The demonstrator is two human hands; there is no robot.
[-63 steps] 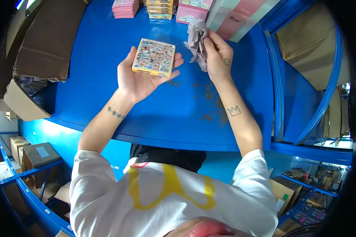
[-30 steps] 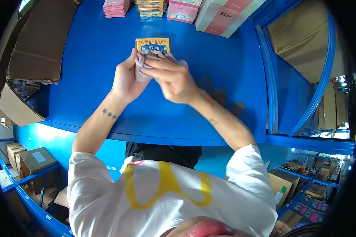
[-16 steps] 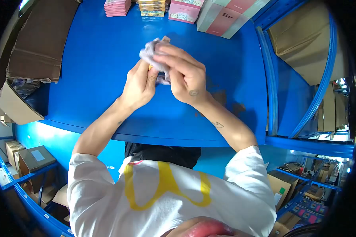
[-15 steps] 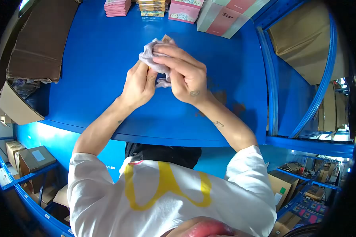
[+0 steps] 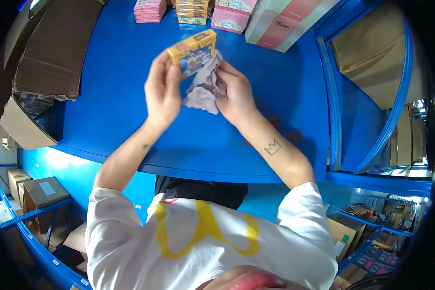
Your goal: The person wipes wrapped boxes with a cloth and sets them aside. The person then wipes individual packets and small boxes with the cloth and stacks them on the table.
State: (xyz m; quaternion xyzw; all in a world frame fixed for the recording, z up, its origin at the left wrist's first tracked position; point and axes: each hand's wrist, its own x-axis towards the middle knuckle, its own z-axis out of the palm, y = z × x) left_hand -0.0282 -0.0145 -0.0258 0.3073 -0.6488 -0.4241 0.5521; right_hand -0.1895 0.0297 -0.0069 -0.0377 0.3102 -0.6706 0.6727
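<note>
Above the blue table [image 5: 116, 111], my left hand [image 5: 163, 89] grips a small yellow box [image 5: 194, 50] by its left end. The box is tilted, with a colourful picture on the side that faces me. My right hand [image 5: 236, 92] is closed on a crumpled, pale lilac cloth [image 5: 204, 94], which hangs down between the two hands. The cloth's upper end touches or overlaps the box's right edge; I cannot tell which.
Along the back stand a stack of pink packets [image 5: 149, 10], a stack of yellow packs [image 5: 192, 10], pink boxes [image 5: 231, 17] and a larger grey-and-pink box [image 5: 277, 29]. An open brown carton [image 5: 48, 58] is at left. A blue metal frame [image 5: 329, 106] borders the right side.
My hands have moved apart. The yellow box, mostly hidden under the cloth before, now shows in my left hand, while the cloth has shifted off it and hangs from my right hand.
</note>
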